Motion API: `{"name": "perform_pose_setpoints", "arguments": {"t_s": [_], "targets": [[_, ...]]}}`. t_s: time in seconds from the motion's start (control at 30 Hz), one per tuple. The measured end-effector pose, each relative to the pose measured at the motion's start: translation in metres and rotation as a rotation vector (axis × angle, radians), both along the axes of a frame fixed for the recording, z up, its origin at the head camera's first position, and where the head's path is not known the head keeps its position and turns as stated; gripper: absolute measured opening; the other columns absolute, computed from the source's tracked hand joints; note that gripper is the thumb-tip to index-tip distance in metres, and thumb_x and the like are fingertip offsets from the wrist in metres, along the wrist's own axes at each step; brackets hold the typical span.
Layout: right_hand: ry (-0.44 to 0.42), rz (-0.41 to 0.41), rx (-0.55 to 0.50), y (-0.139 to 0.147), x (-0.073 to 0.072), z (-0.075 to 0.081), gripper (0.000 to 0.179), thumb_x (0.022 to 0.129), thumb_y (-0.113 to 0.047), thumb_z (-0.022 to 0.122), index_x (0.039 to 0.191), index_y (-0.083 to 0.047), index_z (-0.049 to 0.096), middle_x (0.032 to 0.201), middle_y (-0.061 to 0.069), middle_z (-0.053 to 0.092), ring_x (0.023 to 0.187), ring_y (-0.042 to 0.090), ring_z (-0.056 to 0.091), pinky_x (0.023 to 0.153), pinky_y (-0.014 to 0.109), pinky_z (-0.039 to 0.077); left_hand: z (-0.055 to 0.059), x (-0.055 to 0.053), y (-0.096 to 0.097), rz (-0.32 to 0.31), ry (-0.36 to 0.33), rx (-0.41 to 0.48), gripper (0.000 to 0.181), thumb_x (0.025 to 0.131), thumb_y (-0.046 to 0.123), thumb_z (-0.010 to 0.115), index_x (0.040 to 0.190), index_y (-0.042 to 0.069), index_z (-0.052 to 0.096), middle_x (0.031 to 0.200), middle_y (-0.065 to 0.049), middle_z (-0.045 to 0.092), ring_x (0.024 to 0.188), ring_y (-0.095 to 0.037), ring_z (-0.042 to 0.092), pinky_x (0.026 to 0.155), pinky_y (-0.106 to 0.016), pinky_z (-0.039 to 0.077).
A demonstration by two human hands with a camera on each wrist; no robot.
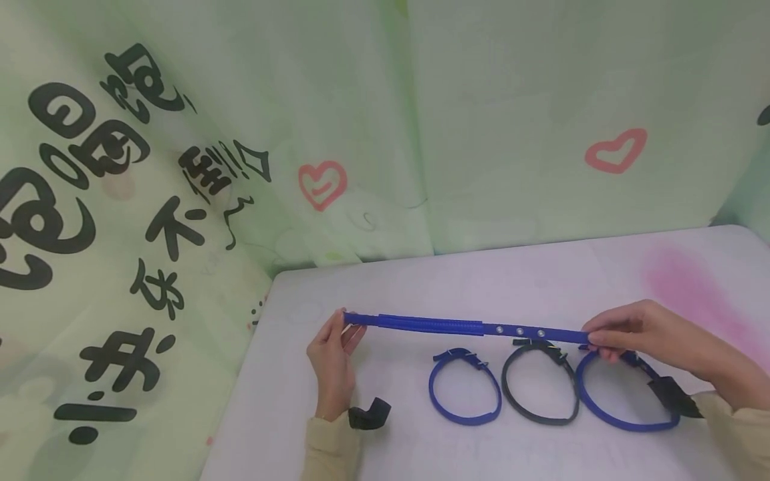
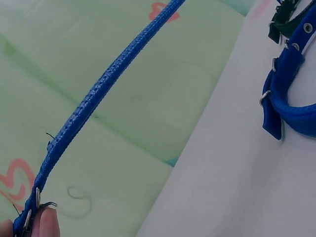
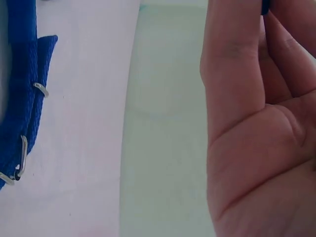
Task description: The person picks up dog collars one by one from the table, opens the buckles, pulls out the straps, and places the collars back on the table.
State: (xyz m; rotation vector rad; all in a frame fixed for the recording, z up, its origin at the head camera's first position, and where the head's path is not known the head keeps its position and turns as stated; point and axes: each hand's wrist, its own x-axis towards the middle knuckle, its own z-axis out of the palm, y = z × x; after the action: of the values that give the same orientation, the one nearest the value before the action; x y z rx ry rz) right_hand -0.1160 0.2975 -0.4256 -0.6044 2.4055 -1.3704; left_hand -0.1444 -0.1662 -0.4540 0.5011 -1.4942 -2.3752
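A blue collar strap point(image 1: 430, 325) is stretched out nearly level above the table, with metal eyelets toward its right end. My left hand point(image 1: 337, 361) pinches its buckle end; in the left wrist view, the fingertips point(image 2: 48, 224) grip beside the metal buckle. At the other end my right hand point(image 1: 640, 334) pinches the strap between thumb and fingers. Below it three buckled collars lie in a row: a smaller blue collar point(image 1: 465, 421), a dark green collar point(image 1: 541, 419) and a larger blue collar point(image 1: 628, 425), partly hidden by the right hand and wrist.
The white table point(image 1: 409, 441) has a pink patch on its right side. Behind and to the left hangs a pale green curtain point(image 1: 499, 120) with red hearts and black characters. A black wrist mount point(image 1: 369, 414) sits by the left sleeve.
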Motion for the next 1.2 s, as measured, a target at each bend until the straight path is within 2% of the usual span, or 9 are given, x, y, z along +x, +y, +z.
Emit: {"name": "perform_pose_setpoints", "arguments": {"t_s": [0.17, 0.3, 0.47, 0.67, 0.83, 0.93, 1.03, 1.2], "targets": [[-0.025, -0.075, 0.025, 0.004, -0.006, -0.001, 0.022, 0.099, -0.008, 0.059, 0.113, 0.006, 0.067, 0.076, 0.005, 0.069, 0.071, 0.013, 0.064, 0.066, 0.021, 0.052, -0.006, -0.007, 0.0, -0.03, -0.006, -0.015, 0.031, 0.095, 0.015, 0.067, 0.116, -0.008, 0.067, 0.096, -0.011, 0.071, 0.081, -0.023, 0.075, 0.079, -0.039, 0.061], [-0.023, -0.145, 0.041, 0.002, -0.011, -0.001, 0.025, 0.099, -0.012, 0.061, 0.116, 0.005, 0.066, 0.077, 0.009, 0.068, 0.072, 0.015, 0.064, 0.066, 0.023, 0.054, -0.011, -0.015, 0.001, -0.058, -0.034, -0.062, 0.041, 0.092, 0.021, 0.072, 0.118, -0.009, 0.066, 0.1, -0.011, 0.071, 0.086, -0.023, 0.075, 0.082, -0.039, 0.06], [-0.002, -0.254, 0.127, 0.0, -0.02, 0.001, 0.035, 0.1, -0.025, 0.061, 0.122, 0.001, 0.066, 0.081, 0.008, 0.068, 0.076, 0.014, 0.062, 0.07, 0.019, 0.05, -0.016, -0.027, 0.0, -0.101, -0.059, -0.141, 0.047, 0.089, 0.027, 0.075, 0.119, -0.008, 0.066, 0.103, -0.012, 0.07, 0.093, -0.024, 0.073, 0.085, -0.034, 0.059], [-0.029, -0.361, 0.168, -0.002, -0.037, 0.001, 0.046, 0.099, -0.036, 0.061, 0.126, 0.001, 0.063, 0.09, 0.009, 0.069, 0.079, 0.011, 0.062, 0.072, 0.016, 0.05, -0.014, -0.045, 0.004, -0.132, -0.065, -0.162, 0.038, 0.088, 0.023, 0.076, 0.112, -0.005, 0.069, 0.099, -0.012, 0.07, 0.089, -0.023, 0.075, 0.082, -0.033, 0.06], [-0.066, -0.424, 0.186, -0.004, -0.054, -0.003, 0.055, 0.1, -0.042, 0.058, 0.13, 0.003, 0.059, 0.101, 0.012, 0.069, 0.082, 0.011, 0.062, 0.081, 0.031, 0.051, -0.007, -0.061, 0.014, -0.17, -0.092, -0.217, 0.03, 0.09, 0.022, 0.074, 0.111, 0.001, 0.072, 0.103, -0.013, 0.071, 0.089, -0.022, 0.075, 0.081, -0.032, 0.06], [-0.085, -0.462, 0.18, -0.006, -0.063, -0.007, 0.057, 0.1, -0.044, 0.056, 0.132, 0.003, 0.058, 0.102, 0.011, 0.07, 0.082, 0.008, 0.061, 0.086, 0.038, 0.047, -0.009, -0.071, 0.018, -0.183, -0.092, -0.215, 0.029, 0.09, 0.021, 0.074, 0.111, 0.0, 0.071, 0.105, -0.014, 0.07, 0.089, -0.022, 0.074, 0.081, -0.031, 0.06], [-0.104, -0.5, 0.153, -0.007, -0.071, -0.013, 0.057, 0.1, -0.043, 0.057, 0.133, 0.004, 0.056, 0.102, 0.007, 0.071, 0.082, 0.002, 0.062, 0.086, 0.034, 0.048, -0.013, -0.08, 0.021, -0.178, -0.093, -0.202, 0.027, 0.091, 0.017, 0.073, 0.11, -0.002, 0.071, 0.103, -0.015, 0.07, 0.087, -0.022, 0.074, 0.08, -0.031, 0.06], [-0.089, -0.552, 0.071, -0.009, -0.081, -0.028, 0.054, 0.1, -0.035, 0.06, 0.131, 0.009, 0.056, 0.095, 0.001, 0.073, 0.077, 0.001, 0.065, 0.072, 0.014, 0.051, -0.022, -0.097, 0.026, -0.164, -0.118, -0.191, 0.023, 0.09, 0.011, 0.074, 0.107, -0.004, 0.072, 0.098, -0.014, 0.071, 0.08, -0.02, 0.074, 0.079, -0.033, 0.061]]}}
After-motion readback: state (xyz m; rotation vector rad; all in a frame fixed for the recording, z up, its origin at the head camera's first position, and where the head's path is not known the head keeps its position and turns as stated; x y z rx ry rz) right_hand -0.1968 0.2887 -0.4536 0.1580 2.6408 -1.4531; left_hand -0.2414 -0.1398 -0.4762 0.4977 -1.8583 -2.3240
